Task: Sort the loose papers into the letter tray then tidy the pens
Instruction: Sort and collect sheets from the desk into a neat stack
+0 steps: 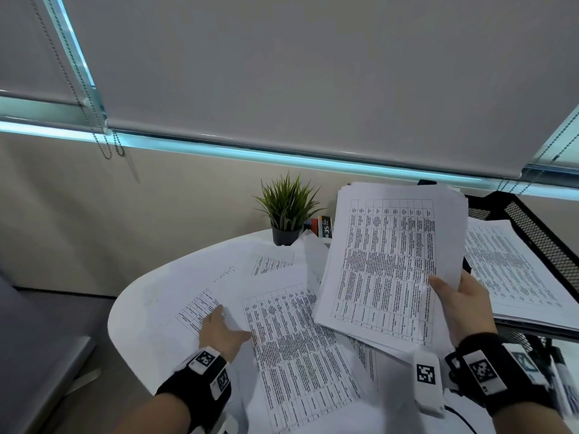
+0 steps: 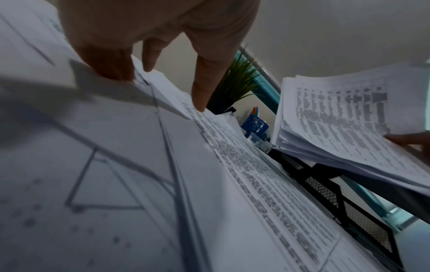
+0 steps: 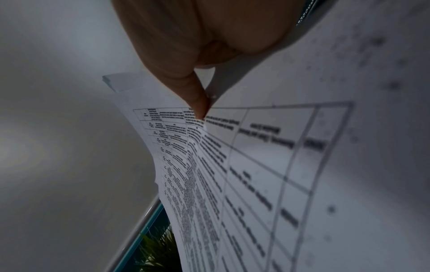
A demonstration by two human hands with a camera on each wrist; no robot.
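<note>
Gripping a paper stack (image 1: 388,264) in your right hand (image 1: 463,305), you press your flat, straight-fingered left hand (image 1: 219,332) on loose sheets (image 1: 291,333) left of it.

grey roller blinds (image 1: 313,73) over a bright window strip, beige wall (image 1: 125,198), perhaps a grey seat (image 1: 37,355) at left

Matt white paper sheets (image 1: 300,339) w/ black print; black metal mesh letter tray (image 1: 539,233); smooth matt white table (image 1: 150,308); blue perforated plastic pen holder (image 2: 254,126).
</note>
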